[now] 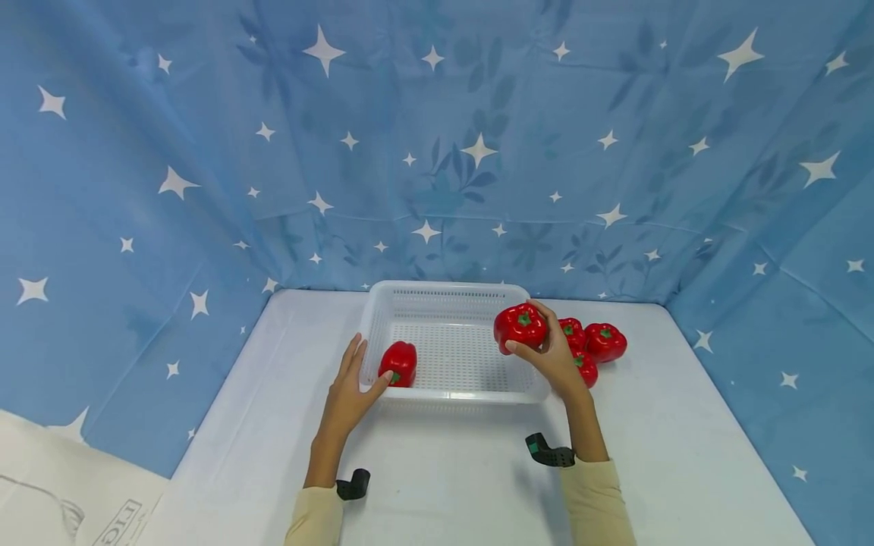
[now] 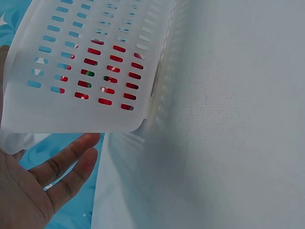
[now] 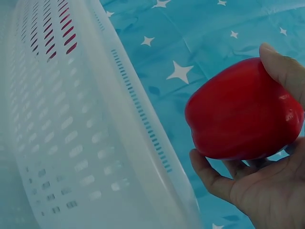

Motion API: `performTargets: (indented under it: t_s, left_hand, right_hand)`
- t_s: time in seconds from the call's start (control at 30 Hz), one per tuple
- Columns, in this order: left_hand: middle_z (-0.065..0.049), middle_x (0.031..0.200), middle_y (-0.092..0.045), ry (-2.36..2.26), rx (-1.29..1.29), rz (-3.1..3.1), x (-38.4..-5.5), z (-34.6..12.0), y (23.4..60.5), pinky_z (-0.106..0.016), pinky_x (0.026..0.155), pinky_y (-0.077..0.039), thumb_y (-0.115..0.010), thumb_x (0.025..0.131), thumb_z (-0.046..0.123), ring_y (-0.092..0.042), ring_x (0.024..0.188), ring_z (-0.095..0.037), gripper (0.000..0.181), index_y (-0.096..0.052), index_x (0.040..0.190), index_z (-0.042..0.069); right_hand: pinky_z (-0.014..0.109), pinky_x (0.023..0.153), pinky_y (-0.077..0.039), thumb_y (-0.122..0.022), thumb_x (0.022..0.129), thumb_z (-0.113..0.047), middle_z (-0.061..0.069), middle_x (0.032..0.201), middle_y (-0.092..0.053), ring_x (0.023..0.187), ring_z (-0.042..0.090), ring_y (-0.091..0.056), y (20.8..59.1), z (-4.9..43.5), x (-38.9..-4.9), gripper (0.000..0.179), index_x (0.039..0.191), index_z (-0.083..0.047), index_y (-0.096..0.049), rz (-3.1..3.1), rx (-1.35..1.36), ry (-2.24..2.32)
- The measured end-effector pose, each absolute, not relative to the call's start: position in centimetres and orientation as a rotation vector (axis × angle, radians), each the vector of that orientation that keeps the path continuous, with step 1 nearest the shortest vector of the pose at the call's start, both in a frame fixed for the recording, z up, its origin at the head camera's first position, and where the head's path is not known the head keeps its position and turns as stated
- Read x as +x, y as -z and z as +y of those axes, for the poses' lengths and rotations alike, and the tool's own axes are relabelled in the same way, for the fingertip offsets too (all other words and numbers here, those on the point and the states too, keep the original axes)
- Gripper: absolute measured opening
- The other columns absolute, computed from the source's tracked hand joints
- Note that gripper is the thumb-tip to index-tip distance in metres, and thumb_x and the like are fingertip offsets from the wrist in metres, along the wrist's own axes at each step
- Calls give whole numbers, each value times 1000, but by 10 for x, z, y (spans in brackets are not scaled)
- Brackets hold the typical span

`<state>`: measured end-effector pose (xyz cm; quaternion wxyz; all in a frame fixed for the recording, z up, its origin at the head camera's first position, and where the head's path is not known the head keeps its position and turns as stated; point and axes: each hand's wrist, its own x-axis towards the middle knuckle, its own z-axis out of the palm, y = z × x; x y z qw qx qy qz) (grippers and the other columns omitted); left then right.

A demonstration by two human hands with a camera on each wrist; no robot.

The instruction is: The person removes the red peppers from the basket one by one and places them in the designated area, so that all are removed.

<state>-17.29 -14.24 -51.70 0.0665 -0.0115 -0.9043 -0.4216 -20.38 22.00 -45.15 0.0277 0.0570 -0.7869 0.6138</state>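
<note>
A white perforated plastic basket (image 1: 451, 395) stands on the table. My right hand (image 1: 556, 360) grips a red bell pepper (image 1: 520, 322) above the basket's right end, thumb on one side and fingers on the other. The right wrist view shows this pepper (image 3: 243, 112) beside the basket wall (image 3: 138, 157). Another red bell pepper (image 1: 399, 360) lies in the basket's left front corner; its red shows through the slots in the left wrist view. At that corner rests my left hand (image 1: 347, 402), thumb by the rim, fingers extended along the outside.
Just right of the basket sit several more red bell peppers (image 1: 605, 343), partly hidden behind my right hand. The white table (image 1: 444, 470) is enclosed at the back and sides by a blue star-patterned curtain (image 1: 437, 152). Both wrists wear black straps (image 1: 551, 455).
</note>
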Motion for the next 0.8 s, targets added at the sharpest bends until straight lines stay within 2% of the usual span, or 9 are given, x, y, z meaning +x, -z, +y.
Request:
performTargets:
  t_s: [0.27, 0.47, 0.57, 0.7, 0.8]
  left_hand:
    - [12, 164, -14, 1267, -40, -2707, -173, -142, 519, -58, 95, -48, -65, 86, 55, -32, 146, -33, 86, -25, 156, 26]
    - [13, 164, -13, 1272, -45, -2709, -173, -142, 518, -58, 96, -48, -65, 86, 55, -31, 147, -33, 86, -24, 156, 26]
    - [14, 164, -12, 1268, -40, -2712, -174, -142, 518, -59, 96, -48, -65, 85, 56, -32, 147, -33, 87, -24, 156, 27]
    - [14, 164, -12, 1258, -38, -2719, -175, -142, 519, -59, 96, -48, -65, 85, 57, -31, 147, -32, 87, -24, 156, 27]
    - [13, 164, -12, 1256, -31, -2720, -174, -143, 519, -59, 97, -47, -65, 85, 56, -31, 147, -32, 87, -24, 156, 27]
  right_hand:
    - [55, 99, -49, -81, 79, -24, 9, 155, -30, 143, 33, -30, 445, 229, -188, 96, 154, -23, -22, -2432, 165, -1804]
    - [47, 97, -49, -81, 79, -20, 7, 155, -30, 143, 32, -28, 436, 238, -179, 96, 154, -24, -21, -2387, 138, -1788]
    - [38, 95, -51, -81, 79, -20, 7, 155, -30, 142, 32, -29, 430, 244, -175, 95, 153, -27, -21, -2372, 121, -1761]
    - [19, 88, -54, -80, 80, -17, 7, 154, -30, 141, 31, -29, 424, 254, -169, 94, 153, -30, -22, -2327, 86, -1743]
    - [10, 83, -52, -78, 81, -12, 7, 152, -31, 139, 27, -31, 421, 262, -165, 92, 153, -30, -23, -2262, 62, -1761]
